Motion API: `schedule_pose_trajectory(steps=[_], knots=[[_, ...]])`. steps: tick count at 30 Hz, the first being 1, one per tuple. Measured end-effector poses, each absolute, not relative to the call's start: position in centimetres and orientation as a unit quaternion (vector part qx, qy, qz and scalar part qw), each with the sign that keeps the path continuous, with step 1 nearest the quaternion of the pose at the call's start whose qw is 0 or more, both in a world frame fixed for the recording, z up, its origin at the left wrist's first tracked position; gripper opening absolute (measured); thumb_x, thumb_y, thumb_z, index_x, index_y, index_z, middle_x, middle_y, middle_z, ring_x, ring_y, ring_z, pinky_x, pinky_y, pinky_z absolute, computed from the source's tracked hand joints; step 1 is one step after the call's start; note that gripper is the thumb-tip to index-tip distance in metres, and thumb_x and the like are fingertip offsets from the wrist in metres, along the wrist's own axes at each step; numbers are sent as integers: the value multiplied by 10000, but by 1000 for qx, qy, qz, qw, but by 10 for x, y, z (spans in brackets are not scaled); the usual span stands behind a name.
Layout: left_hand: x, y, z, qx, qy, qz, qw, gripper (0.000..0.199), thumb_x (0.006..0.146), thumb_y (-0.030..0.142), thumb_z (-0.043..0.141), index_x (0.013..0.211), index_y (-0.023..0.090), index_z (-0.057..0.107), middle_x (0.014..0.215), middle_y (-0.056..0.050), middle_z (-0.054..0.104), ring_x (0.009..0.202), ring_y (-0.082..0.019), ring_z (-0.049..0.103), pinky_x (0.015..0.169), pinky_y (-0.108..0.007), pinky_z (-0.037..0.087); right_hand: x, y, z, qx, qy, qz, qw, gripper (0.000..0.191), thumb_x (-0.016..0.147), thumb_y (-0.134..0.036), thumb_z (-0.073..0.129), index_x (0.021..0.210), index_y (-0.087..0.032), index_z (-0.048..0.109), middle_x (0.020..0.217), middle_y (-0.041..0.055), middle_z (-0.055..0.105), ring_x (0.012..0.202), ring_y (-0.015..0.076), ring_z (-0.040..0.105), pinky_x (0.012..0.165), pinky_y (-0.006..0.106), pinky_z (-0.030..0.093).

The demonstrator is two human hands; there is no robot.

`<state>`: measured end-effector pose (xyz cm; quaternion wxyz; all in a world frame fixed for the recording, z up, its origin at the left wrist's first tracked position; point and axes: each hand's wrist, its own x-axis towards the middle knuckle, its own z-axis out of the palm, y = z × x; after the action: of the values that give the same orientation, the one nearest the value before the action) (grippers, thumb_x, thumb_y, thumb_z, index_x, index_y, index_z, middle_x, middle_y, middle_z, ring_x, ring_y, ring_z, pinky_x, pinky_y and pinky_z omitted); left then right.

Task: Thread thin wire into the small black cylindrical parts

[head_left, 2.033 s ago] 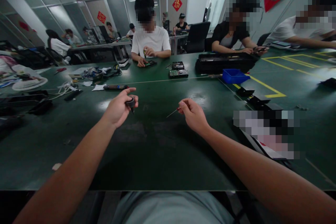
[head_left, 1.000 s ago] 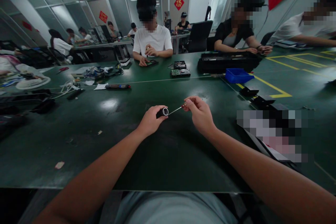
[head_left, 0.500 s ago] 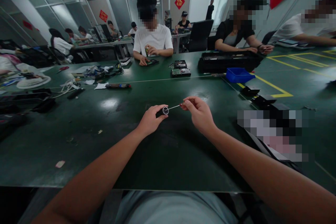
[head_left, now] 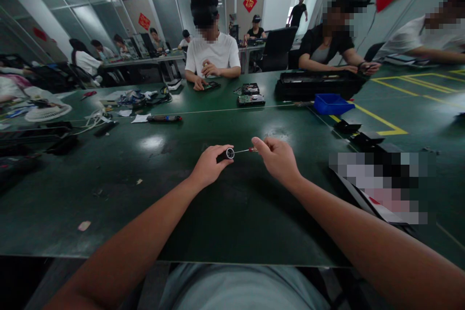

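Above the middle of the green table (head_left: pixel 232 223), my left hand (head_left: pixel 209 165) is closed round a small black cylinder (head_left: pixel 221 156). Its round end, with a pale ring, faces right. My right hand (head_left: pixel 279 157) is closed on a screwdriver (head_left: pixel 242 150) with a thin metal shaft and a red part near the fingers. The shaft points left, and its tip is at the ringed end of the cylinder. How deep the tip sits I cannot tell. Most of the screwdriver's handle is hidden by my right fingers.
Hard drives (head_left: pixel 250 100) lie ahead, before a person in a white shirt (head_left: pixel 214 53). To the right are a blue bin (head_left: pixel 332 104), a long black housing (head_left: pixel 316 85) and black brackets (head_left: pixel 365 139). A dark pen-shaped tool (head_left: pixel 164 118) and cables (head_left: pixel 95 120) lie left.
My right hand has turned on the screwdriver, its thumb now raised. My left hand holds the cylinder almost where it was. In the background a standing person has shifted right.
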<state>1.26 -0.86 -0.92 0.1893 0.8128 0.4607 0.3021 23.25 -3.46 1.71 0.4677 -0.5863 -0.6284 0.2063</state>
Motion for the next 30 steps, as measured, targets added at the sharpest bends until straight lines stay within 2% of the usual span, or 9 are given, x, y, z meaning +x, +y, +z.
schedule_pose_trajectory(steps=[5,12,15,18,22,25,28,30], knots=[[11,-8,-11,818,456,305,172,412,885,259,688,1294,253,635,1243,-47,681,1167,-250,578,1032,-430,420,232,-35,16,-579,-653,169,459,530,904,-548,562,498,-238,421,464,-36,404,465,126,383,507,303,280],[11,-8,-10,819,459,300,167,412,884,250,693,1293,247,638,1251,-50,681,1175,-249,581,1032,-430,422,230,-37,16,-567,-665,169,456,415,872,-535,621,614,-245,471,527,-33,485,500,138,439,514,296,312],[10,-7,-11,819,457,304,170,413,881,249,698,1290,244,643,1253,-56,680,1172,-250,583,1031,-430,423,231,-38,17,-548,-681,175,454,323,881,-486,626,698,-243,519,614,-8,578,565,162,522,553,305,368],[10,-7,-11,813,462,311,172,407,880,233,696,1284,247,647,1253,-56,680,1172,-248,587,1031,-425,426,232,-38,17,-509,-702,195,458,164,880,-379,631,834,-232,576,782,35,686,712,197,634,639,321,446],[11,-7,-9,811,468,310,165,401,878,214,697,1275,239,649,1236,-52,687,1158,-240,598,1026,-414,431,232,-39,17,-479,-728,197,448,63,883,-279,583,903,-222,602,872,52,714,803,213,673,720,346,491],[11,-7,-8,814,467,307,161,401,877,211,700,1273,238,649,1233,-47,689,1154,-235,600,1024,-408,436,231,-39,17,-478,-734,207,436,131,913,-324,564,913,-212,632,860,44,721,793,203,676,730,336,492],[10,-7,-9,812,467,312,156,408,878,218,701,1281,245,643,1236,-46,686,1157,-234,599,1027,-411,437,232,-38,17,-505,-718,232,419,355,997,-446,430,900,-202,670,668,13,672,639,176,644,653,312,459],[9,-6,-10,812,468,312,154,412,875,221,706,1282,246,643,1229,-46,688,1151,-235,600,1024,-415,441,232,-36,16,-530,-708,229,407,449,1020,-464,355,897,-198,694,547,-8,600,561,170,608,627,312,435]])
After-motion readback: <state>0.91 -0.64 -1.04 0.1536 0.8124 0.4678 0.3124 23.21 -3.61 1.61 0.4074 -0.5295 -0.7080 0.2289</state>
